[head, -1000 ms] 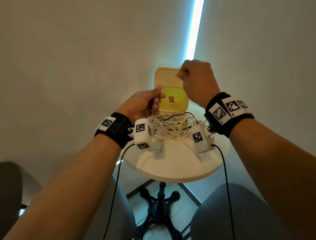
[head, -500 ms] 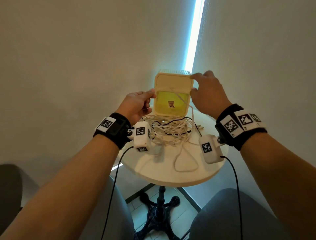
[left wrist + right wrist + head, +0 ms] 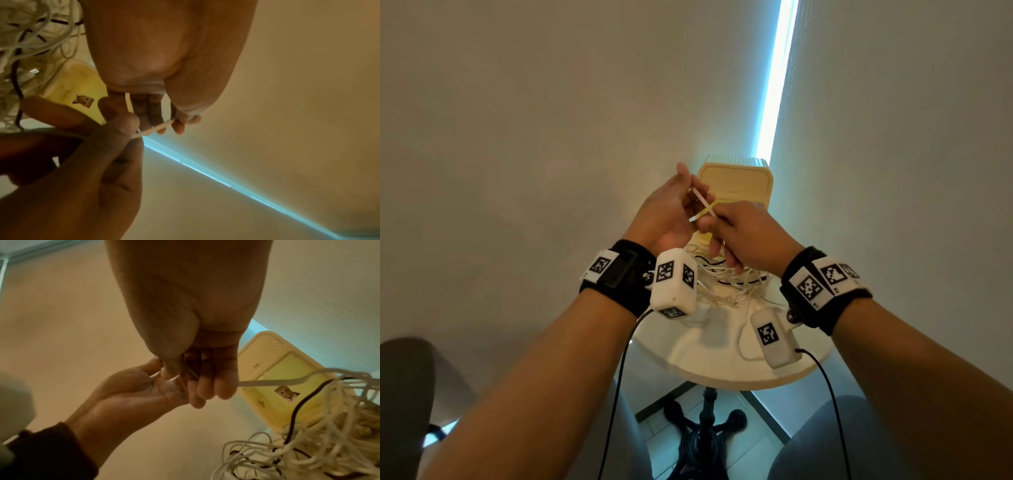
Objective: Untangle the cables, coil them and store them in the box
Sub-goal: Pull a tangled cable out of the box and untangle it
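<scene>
A tangle of white cables (image 3: pixel 726 279) with one black cable lies on the round white table (image 3: pixel 709 359), in front of the cream and yellow box (image 3: pixel 736 180). Both hands are raised in front of the box. My left hand (image 3: pixel 695 195) pinches a white cable (image 3: pixel 703 205) between thumb and fingertip, as the left wrist view shows on the white cable (image 3: pixel 157 128). My right hand (image 3: pixel 714 222) grips the same cable a short way along. From the right hand (image 3: pixel 202 386) the white cable (image 3: pixel 267 382) runs down into the tangle (image 3: pixel 318 443).
The box (image 3: pixel 287 368) has a small picture sticker on its yellow panel. Walls close in behind and on both sides of the small table. A loose white loop (image 3: pixel 743 346) lies near the table's front edge. Below are a black pedestal foot (image 3: pixel 705 431) and my knees.
Both hands have left the sides of the box and come together in front of it, holding a short stretch of white cable between them.
</scene>
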